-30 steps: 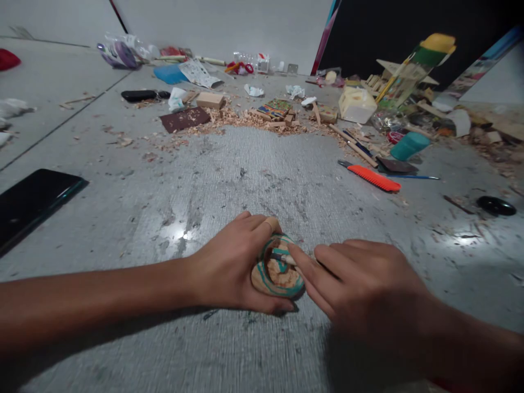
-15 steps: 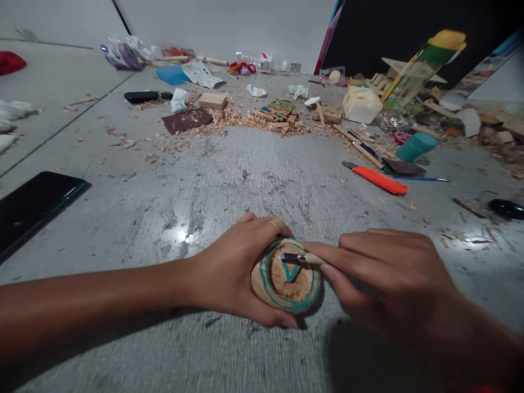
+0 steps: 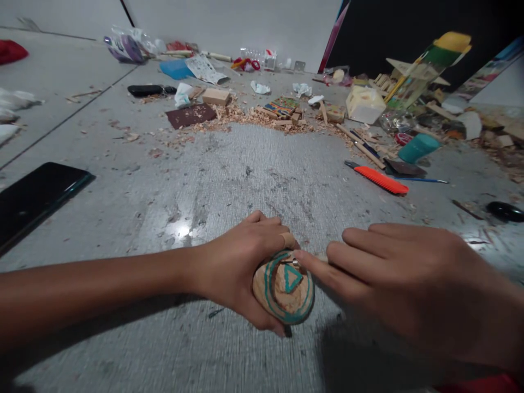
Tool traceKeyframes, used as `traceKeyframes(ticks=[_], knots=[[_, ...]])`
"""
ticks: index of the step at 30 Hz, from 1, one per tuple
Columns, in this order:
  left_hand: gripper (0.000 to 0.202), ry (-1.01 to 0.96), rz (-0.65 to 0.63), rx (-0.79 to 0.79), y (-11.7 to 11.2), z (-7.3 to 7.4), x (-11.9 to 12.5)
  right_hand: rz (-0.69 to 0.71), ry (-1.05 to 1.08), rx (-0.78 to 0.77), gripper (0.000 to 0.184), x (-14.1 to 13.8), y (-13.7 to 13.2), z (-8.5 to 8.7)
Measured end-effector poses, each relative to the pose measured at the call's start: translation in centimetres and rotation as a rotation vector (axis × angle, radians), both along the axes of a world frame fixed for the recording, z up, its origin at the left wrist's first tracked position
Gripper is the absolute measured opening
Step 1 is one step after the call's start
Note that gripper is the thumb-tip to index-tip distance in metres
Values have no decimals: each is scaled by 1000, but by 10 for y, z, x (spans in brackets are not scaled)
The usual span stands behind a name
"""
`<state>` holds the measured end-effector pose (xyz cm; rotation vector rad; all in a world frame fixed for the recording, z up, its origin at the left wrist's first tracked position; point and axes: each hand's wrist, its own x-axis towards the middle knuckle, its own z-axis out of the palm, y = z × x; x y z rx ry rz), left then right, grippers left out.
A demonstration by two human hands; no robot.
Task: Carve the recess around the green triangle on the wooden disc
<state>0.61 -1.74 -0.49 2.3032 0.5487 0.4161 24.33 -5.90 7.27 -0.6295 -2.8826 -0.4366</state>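
Note:
My left hand [image 3: 249, 262] curls around the left side of a round wooden piece [image 3: 282, 305], pressing it to the grey floor. Teal rings run around its rim, and a teal triangle outline stands in the carved hollow at its centre. A bandage-like strip wraps one left finger. In my right hand [image 3: 385, 278] is a carving chisel [image 3: 291, 262] with a pale wooden handle, mostly hidden behind the fingers. Its metal tip touches the upper part of the hollow, above the triangle, and my right index finger reaches along it to the rim.
A black phone [image 3: 39, 199] lies at the left. An orange-red utility knife [image 3: 380, 180] rests at the right, near a teal cylinder [image 3: 418, 148]. Wood shavings [image 3: 245, 112], a wood block [image 3: 216, 97] and brown sandpaper [image 3: 190, 115] lie farther back.
The wooden piece has turned in my left hand, so its triangle points differently. My right hand has shifted, with the index finger now extended over the chisel near the rim.

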Motion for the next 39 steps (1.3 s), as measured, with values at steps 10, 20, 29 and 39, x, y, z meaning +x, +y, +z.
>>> traceKeyframes(ticks=[10, 20, 29, 39], knots=[[72, -17, -45, 43, 3, -3, -2, 11, -75, 0, 37, -8, -7, 9], [71, -26, -65, 19, 6, -4, -2, 28, -21, 21, 37, -7, -16, 6], [71, -40, -57, 30, 5, -6, -3, 16, -48, -10, 32, -14, -15, 13], [63, -47, -75, 131, 4, -11, -3, -14, -278, -325, 15, -47, 13, 37]])
